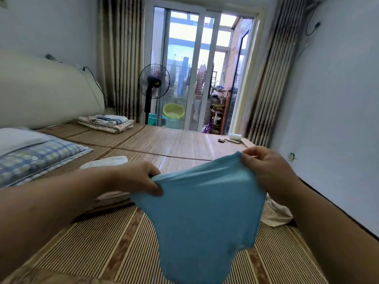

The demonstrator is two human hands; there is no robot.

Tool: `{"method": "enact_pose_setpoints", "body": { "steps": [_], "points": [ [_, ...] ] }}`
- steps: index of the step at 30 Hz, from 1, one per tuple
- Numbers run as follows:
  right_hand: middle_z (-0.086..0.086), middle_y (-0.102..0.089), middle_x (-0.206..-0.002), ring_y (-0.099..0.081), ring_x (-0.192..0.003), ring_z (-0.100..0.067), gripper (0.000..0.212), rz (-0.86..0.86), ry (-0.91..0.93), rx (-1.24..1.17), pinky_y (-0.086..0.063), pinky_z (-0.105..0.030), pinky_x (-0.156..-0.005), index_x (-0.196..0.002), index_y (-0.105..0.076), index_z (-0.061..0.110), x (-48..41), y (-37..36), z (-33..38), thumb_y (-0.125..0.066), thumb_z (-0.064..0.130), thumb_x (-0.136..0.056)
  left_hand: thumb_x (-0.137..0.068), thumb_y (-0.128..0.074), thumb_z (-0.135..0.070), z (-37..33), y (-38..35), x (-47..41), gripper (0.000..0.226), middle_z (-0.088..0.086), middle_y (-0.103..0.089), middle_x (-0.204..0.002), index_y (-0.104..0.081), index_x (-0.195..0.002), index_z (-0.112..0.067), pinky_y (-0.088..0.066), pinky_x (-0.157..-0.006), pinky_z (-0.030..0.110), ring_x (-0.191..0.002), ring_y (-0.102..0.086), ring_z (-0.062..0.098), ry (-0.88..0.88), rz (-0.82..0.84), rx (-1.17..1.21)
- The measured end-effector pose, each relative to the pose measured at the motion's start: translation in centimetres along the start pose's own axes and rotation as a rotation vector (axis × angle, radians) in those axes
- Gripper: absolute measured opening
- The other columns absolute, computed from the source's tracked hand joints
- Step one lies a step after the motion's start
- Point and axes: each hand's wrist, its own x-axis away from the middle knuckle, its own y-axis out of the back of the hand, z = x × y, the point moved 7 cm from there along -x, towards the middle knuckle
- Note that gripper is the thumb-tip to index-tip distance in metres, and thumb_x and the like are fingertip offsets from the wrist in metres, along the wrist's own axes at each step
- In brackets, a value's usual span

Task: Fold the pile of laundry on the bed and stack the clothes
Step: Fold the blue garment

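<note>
left hand point(141, 179): pinching blue garment point(201, 218) top edge
right hand point(264, 171): pinching opposite corner
garment: hanging above bed point(164, 144), right of folded stack point(110, 198)
tip: keep edge taut, lower flat, then fold

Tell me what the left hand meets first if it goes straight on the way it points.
Likely the blue garment that the left hand pinches, then the right hand; depth unclear.

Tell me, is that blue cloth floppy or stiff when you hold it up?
Probably floppy: the blue cloth sags between the left hand and right hand and hangs limp below. Likely light too, since pinching fingers alone carry it.
</note>
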Motion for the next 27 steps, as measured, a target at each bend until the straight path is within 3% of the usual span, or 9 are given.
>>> {"method": "enact_pose_setpoints", "body": {
  "steps": [2,4,8,12,15,17,21,24,27],
  "points": [
    [-0.003,-0.068,-0.092,-0.062,-0.079,-0.019,0.006,0.004,-0.056,-0.071,-0.055,-0.037,-0.076,-0.094,-0.069,0.024,-0.1,-0.1,-0.8,-0.065,0.020,-0.090,-0.072,-0.078,-0.033,1.8,0.9,0.3,0.025,-0.006,-0.071,-0.080,-0.073,-0.093,-0.019,-0.046,-0.060,0.019,-0.070,-0.063,0.008,0.029,0.011,0.143],
    [-0.005,-0.067,-0.102,-0.065,-0.086,-0.023,0.021,0.010,-0.128,-0.214,-0.057,-0.044,-0.082,-0.105,-0.067,0.025,-0.2,-0.4,-1.6,-0.068,0.014,-0.087,-0.063,-0.080,-0.035,3.7,1.8,0.1,0.036,-0.001,-0.066,-0.074,-0.070,-0.091,-0.014,-0.042,-0.053,0.019,-0.063,-0.054,0.009,0.077,-0.026,0.350],
    [0.001,-0.062,-0.098,-0.059,-0.079,-0.011,0.048,-0.055,-0.190,-0.296,-0.048,-0.019,-0.061,-0.129,-0.058,0.017,-1.4,-0.7,-3.1,-0.068,0.004,-0.084,-0.084,-0.067,-0.011,6.5,2.6,-1.1,0.017,0.006,-0.052,-0.073,-0.065,-0.101,-0.009,-0.033,-0.040,0.017,-0.054,-0.039,0.009,0.172,-0.130,0.660],
    [0.002,-0.059,-0.082,-0.048,-0.063,-0.008,0.031,-0.065,-0.302,-0.145,-0.035,-0.020,-0.051,-0.114,-0.067,0.010,-4.1,-2.3,-5.9,-0.070,0.005,-0.083,-0.096,-0.056,-0.014,7.4,2.9,-3.4,0.012,0.005,-0.058,-0.082,-0.061,-0.105,-0.008,-0.037,-0.035,0.015,-0.047,-0.052,0.007,0.270,-0.246,0.905],
    [-0.005,-0.059,-0.076,-0.045,-0.057,-0.013,0.006,-0.076,-0.329,-0.081,-0.034,-0.020,-0.044,-0.090,-0.069,0.010,-6.4,-3.6,-6.8,-0.068,0.008,-0.084,-0.099,-0.051,-0.018,7.1,4.4,-5.2,0.011,0.009,-0.062,-0.093,-0.057,-0.106,-0.011,-0.052,-0.043,0.018,-0.052,-0.066,0.009,0.280,-0.369,1.007],
    [-0.010,-0.062,-0.084,-0.053,-0.066,-0.016,0.012,-0.116,-0.280,-0.193,-0.038,-0.021,-0.047,-0.078,-0.063,0.015,-8.2,-4.0,-6.3,-0.067,0.006,-0.086,-0.099,-0.052,-0.019,6.5,6.4,-5.9,0.013,0.010,-0.061,-0.099,-0.056,-0.110,-0.013,-0.057,-0.051,0.021,-0.064,-0.066,0.015,0.219,-0.496,1.012],
    [-0.005,-0.061,-0.085,-0.060,-0.071,-0.010,0.019,-0.192,-0.157,-0.463,-0.044,-0.020,-0.060,-0.080,-0.056,0.020,-9.6,-3.4,-2.9,-0.059,0.006,-0.093,-0.098,-0.055,-0.020,4.3,10.4,-5.3,0.016,0.006,-0.064,-0.095,-0.057,-0.113,-0.015,-0.054,-0.066,0.025,-0.078,-0.063,0.016,0.031,-0.692,0.998],
    [-0.003,-0.062,-0.082,-0.062,-0.075,-0.011,0.018,-0.152,-0.123,-0.499,-0.045,-0.024,-0.070,-0.082,-0.057,0.019,-8.6,-3.4,-2.0,-0.058,0.006,-0.094,-0.096,-0.058,-0.023,3.5,10.4,-3.9,0.019,0.009,-0.066,-0.102,-0.058,-0.111,-0.013,-0.055,-0.065,0.023,-0.087,-0.066,0.016,-0.038,-0.628,0.950],
    [-0.005,-0.064,-0.082,-0.063,-0.078,-0.016,0.012,-0.029,-0.140,-0.395,-0.049,-0.026,-0.071,-0.086,-0.060,0.016,-5.3,-4.1,-3.5,-0.060,0.006,-0.092,-0.094,-0.059,-0.024,5.1,7.0,-2.2,0.013,0.012,-0.069,-0.103,-0.063,-0.102,-0.014,-0.051,-0.075,0.028,-0.091,-0.068,0.017,0.035,-0.498,0.842]
  ]
}}
